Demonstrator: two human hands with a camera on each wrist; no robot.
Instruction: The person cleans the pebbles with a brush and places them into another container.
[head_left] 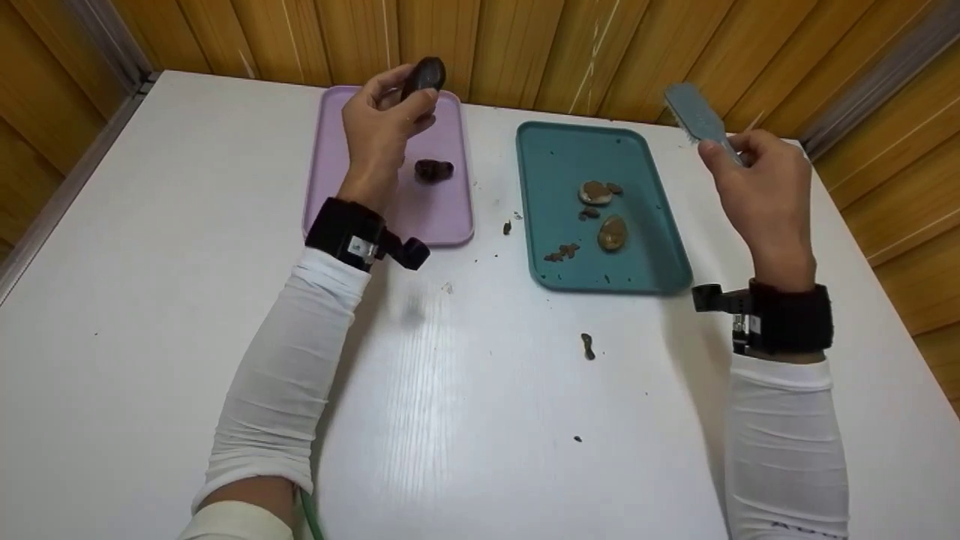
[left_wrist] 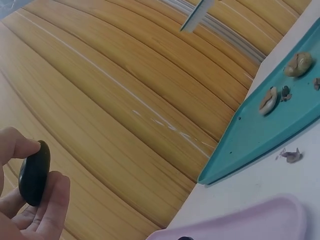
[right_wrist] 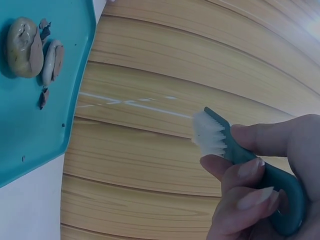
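Fingers of the left hand (head_left: 379,124) pinch a dark stone (head_left: 424,75); right hand (head_left: 765,184) fingers curl round a teal brush (head_left: 697,120)

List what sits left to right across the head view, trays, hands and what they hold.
Pink tray → left hand, holding a dark stone → teal tray with muddy stones → brush → right hand, gripping the brush handle.
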